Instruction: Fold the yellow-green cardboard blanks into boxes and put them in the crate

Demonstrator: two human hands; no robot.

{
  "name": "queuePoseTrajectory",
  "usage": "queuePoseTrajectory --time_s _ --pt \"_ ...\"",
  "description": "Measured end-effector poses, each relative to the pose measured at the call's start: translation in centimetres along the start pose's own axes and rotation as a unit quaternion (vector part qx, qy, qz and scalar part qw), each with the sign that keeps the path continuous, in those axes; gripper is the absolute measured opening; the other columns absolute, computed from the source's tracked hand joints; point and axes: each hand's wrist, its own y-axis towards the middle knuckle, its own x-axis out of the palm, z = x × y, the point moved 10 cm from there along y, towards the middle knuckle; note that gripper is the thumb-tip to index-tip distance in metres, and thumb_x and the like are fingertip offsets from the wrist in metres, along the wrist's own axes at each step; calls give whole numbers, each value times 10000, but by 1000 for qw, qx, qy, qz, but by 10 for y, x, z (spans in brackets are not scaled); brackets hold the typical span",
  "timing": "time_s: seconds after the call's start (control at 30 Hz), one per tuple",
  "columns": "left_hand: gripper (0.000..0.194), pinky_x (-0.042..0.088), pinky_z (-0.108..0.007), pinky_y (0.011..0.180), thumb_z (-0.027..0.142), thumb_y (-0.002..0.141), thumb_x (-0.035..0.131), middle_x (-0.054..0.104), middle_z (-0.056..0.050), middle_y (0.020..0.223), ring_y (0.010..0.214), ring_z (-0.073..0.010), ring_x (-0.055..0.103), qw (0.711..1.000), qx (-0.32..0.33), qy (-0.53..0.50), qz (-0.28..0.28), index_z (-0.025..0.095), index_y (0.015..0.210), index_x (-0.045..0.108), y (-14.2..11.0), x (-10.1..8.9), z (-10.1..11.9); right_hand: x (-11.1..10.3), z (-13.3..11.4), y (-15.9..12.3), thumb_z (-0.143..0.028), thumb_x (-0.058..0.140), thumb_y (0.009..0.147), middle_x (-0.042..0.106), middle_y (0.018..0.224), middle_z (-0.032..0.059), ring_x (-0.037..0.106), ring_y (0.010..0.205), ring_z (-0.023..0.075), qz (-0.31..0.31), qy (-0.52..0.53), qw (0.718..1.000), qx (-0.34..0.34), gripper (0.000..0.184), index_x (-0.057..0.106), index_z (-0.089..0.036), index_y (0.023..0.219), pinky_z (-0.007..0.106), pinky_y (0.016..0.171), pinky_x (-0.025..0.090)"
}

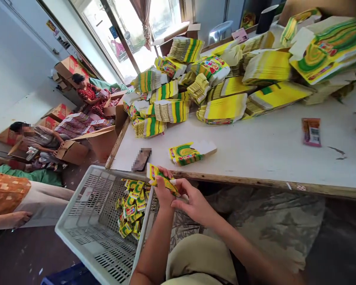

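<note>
My left hand point(164, 194) clamps the small yellow-and-green cardboard box point(168, 183) while my right hand point(193, 201), pinch indeterminate, apparently folds its end, the next press requiring steady support.

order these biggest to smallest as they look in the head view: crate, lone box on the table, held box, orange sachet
1. Crate
2. Lone box
Unsure: held box and orange sachet; the held box is partly covered and nearer

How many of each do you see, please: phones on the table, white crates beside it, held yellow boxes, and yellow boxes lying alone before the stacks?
Phone: 1
White crate: 1
Held yellow box: 1
Lone yellow box: 1
Total: 4
</note>
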Motion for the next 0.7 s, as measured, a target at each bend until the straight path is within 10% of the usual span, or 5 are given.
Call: queuePoseTrajectory --time_s 0.13,0.33,0.47,0.6,0.7 --pt "733 527 -301 769 850 739 449 584 -42 896 804 -169 582 998 -35 25 -52 226 1108 554 -15 -4 -15 -24 5 1 -298 667 810 592 754 -22 527 669 148 44 -48 998 7 151 587 -215 907 257 603 443" --pt "388 535 -376 855 569 816 644 727 -54 885 842 -210 665 994 -67 65 -55 192 883 711 -26 -18 -19 -70 -12 -8 -327 613 868 650 684 -7 589 626 173 104 -130 984 -61 134 653 -232 780 281 590 481" --pt "623 483 -448 995 710 815 538 726 -114 1125 1081 -290 653 971 -37 96 -218 198 1132 702 -20 -2 9 -94 -36 -20 -298 611 889 725 798 28 645 728 207 134 -241 950 -149 107 701 -262 845 338 674 522" --pt "1063 362 -500 1125 786 588 685 502 -168 1458 1343 -366 466 919 -18 173 -353 211 1447 436 -29 17 24 -77 -59 -31 -189 558 920 749 859 7 653 876 212 71 -384 887 -247 207 720 -319 918 455 974 453" --pt "1010 418 -486 1079 526 555 874 543 -149 1406 1276 -354 527 874 -27 264 -407 225 1417 443 -45 34 10 -53 -64 -36 -170 538 923 746 993 -17 625 1103 218 15 -382 886 -264 278 694 -371 1036 506 1168 285"
